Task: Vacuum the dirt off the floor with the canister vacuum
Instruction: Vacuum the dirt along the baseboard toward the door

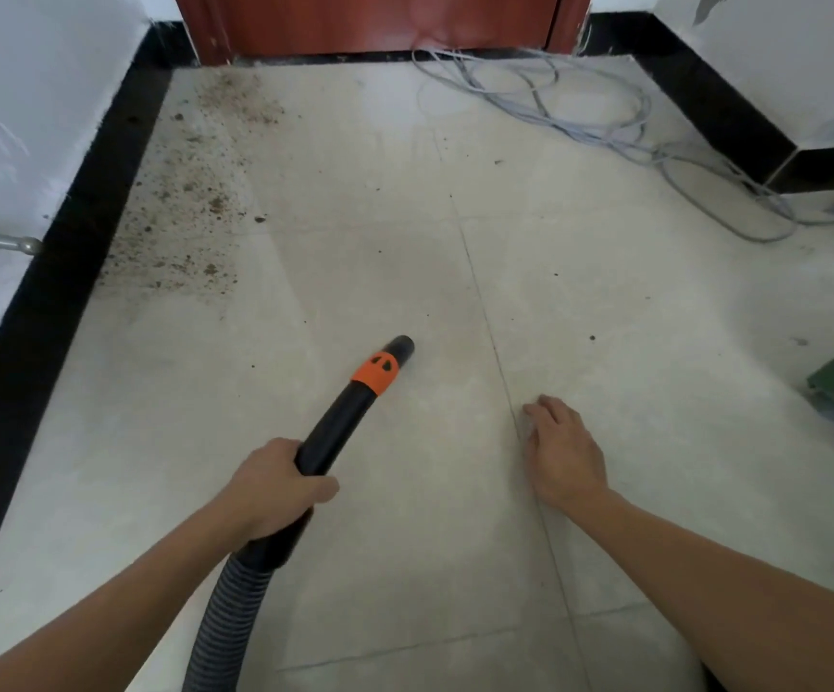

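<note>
1 nozzle [355, 392] (left hand [275, 486] gripping), 1 dirt patch [190, 192]

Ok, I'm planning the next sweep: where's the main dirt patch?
In the head view, the dirt lies far left along the black baseboard, ahead-left of the vacuum wand.

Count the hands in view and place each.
2. The left hand grips the black vacuum wand; the right hand is open, low over the floor right of it.
</note>
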A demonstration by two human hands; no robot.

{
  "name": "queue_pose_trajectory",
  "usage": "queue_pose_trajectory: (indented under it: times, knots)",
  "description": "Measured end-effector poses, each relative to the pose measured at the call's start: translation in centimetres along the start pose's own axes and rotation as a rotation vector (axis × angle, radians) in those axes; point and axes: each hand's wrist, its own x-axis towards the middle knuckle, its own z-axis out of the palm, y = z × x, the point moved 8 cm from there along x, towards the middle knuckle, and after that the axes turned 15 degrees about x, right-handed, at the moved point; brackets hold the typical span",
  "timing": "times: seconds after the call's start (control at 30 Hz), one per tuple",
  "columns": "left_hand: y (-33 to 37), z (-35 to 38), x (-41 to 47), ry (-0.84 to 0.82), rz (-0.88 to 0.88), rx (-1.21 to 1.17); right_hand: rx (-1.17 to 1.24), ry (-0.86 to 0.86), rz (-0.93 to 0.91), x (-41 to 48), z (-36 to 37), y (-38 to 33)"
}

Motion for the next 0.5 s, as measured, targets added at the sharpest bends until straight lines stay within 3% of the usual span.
queue_pose_trajectory:
  times: [0.33, 0.5]
  knots:
    - [5.6, -7.9, 13.4, 0.081, -0.127, -0.306, -0.112, -0.149, -0.247, 9.1, 3.6, -8.7]
    - [5.7, -10.6, 16.5, 0.112, -0.188, -0.32, -0.129, -0.161, -0.293, 16.4, 5.4, -12.0]
